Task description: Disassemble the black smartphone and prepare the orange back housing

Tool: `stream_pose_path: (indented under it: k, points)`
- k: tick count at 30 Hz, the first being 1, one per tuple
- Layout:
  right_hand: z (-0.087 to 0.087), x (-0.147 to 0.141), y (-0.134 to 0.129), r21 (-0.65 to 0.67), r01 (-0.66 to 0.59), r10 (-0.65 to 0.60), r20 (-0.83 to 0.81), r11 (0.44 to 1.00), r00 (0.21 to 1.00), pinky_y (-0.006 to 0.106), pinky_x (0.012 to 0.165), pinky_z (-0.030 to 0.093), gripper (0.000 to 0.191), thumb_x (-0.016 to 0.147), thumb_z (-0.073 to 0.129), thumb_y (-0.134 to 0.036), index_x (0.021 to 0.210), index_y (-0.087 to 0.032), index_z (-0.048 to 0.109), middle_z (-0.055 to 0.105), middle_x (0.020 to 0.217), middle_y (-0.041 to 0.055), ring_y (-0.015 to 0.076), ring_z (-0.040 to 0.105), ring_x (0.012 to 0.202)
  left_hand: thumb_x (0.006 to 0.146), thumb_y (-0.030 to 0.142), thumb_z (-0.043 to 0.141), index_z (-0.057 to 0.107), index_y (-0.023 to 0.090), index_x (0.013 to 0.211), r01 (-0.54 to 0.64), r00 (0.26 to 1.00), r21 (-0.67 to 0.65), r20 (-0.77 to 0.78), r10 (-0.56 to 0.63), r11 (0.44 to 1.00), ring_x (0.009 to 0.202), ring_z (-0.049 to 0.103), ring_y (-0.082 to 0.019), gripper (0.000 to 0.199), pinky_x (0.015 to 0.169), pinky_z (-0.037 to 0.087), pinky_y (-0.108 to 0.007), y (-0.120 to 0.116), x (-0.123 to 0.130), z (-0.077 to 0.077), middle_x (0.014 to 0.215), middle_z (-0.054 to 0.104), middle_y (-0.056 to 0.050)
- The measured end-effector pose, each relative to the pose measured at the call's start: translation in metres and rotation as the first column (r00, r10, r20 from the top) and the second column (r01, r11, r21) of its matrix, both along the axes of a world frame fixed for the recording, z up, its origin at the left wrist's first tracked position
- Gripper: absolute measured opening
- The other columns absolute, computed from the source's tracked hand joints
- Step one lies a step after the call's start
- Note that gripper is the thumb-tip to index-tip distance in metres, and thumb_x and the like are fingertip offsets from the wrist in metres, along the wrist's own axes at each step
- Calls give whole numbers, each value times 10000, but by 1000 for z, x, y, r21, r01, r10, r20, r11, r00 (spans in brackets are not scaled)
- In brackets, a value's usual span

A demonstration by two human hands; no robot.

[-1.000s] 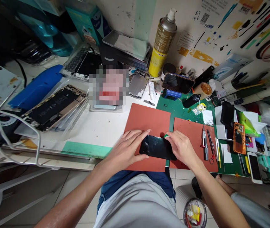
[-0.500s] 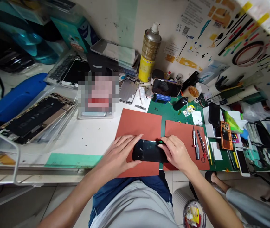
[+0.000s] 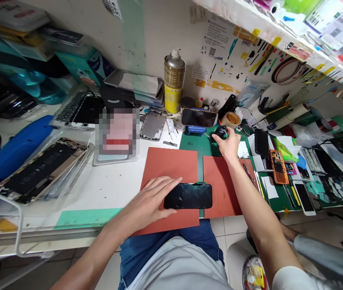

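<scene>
Your left hand point(image 3: 150, 199) holds the glossy black phone point(image 3: 191, 196) by its left end, flat across two thin red-brown mats point(image 3: 174, 161). Your right hand point(image 3: 229, 144) curls at a small rounded black bottle point(image 3: 220, 131), can't tell if gripped; propped phone point(image 3: 198, 118) and round tub point(image 3: 232, 118) crowd it.

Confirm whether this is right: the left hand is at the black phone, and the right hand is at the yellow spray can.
One part is wrong: the head view shows the right hand at the small black bottle. The left hand is indeed at the black phone.
</scene>
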State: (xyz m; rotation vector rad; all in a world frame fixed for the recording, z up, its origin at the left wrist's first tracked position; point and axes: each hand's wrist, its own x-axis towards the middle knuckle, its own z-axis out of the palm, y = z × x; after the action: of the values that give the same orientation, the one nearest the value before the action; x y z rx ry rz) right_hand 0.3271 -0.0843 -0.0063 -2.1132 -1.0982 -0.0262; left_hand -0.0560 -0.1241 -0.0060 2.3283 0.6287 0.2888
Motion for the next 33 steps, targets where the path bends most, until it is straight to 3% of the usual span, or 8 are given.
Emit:
stream_pose_path:
  k: [4,8,10,13,15,20,25,33]
  points:
    - [15,-15,-25,72,-51,51,0,996,999,581,1103,498,485,874,838,-393,1283,-189,676,708,1204,156,368,587,1260,975,313,808,354,381,1706,39,999,-3,22,-39,999,1476,545,-339,863,1196,525,-530,0,2,3,1603,594,-88]
    - [46,-35,-101,114,-279,282,-13,954,959,519,1073,564,437,986,744,-381,1388,-255,630,697,1314,115,308,680,1200,950,177,770,400,381,1682,77,996,10,46,-77,997,1439,557,-309,845,1185,539,-485,2,7,7,1542,634,-67]
    - [57,-45,-146,29,-388,389,-29,921,921,514,1018,597,399,1017,722,-341,1406,-294,648,678,1306,116,316,686,1187,912,136,763,410,378,1676,85,994,30,59,-87,996,1408,566,-299,876,1186,540,-476,3,9,9,1492,656,-58]
    - [62,-55,-199,-57,-532,533,6,845,846,510,968,628,473,1011,750,-280,1462,-314,614,696,1275,116,322,713,1147,880,138,769,374,368,1691,91,994,29,63,-93,995,1404,558,-292,931,1174,551,-463,3,10,11,1477,649,-53]
    - [59,-58,-218,-96,-579,584,30,809,811,516,952,640,497,1027,731,-234,1495,-316,586,707,1282,128,328,722,1146,869,145,776,365,366,1692,88,994,9,64,-89,996,1412,555,-288,946,1157,564,-438,2,9,10,1477,639,-55]
    - [49,-61,-221,-228,-623,661,179,748,729,593,980,613,614,1059,677,-158,1622,-319,490,708,1344,155,352,696,1166,873,196,791,403,361,1676,30,996,-54,84,-26,998,1332,635,-272,907,1061,602,-353,1,7,7,1440,617,-73]
    - [49,-63,-209,-307,-633,702,247,710,668,583,956,608,727,1060,658,-100,1704,-287,377,722,1326,158,351,669,1136,906,257,805,406,361,1674,17,997,-112,81,-8,994,1287,659,-257,872,1055,581,-332,4,7,7,1451,597,-71]
    - [51,-68,-203,-399,-588,711,368,703,600,559,985,600,625,1038,651,-40,1634,-146,494,720,1366,186,357,648,1147,901,308,819,404,347,1682,-5,999,-203,45,14,979,1263,660,-250,886,1076,549,-335,7,8,14,1440,615,-60]
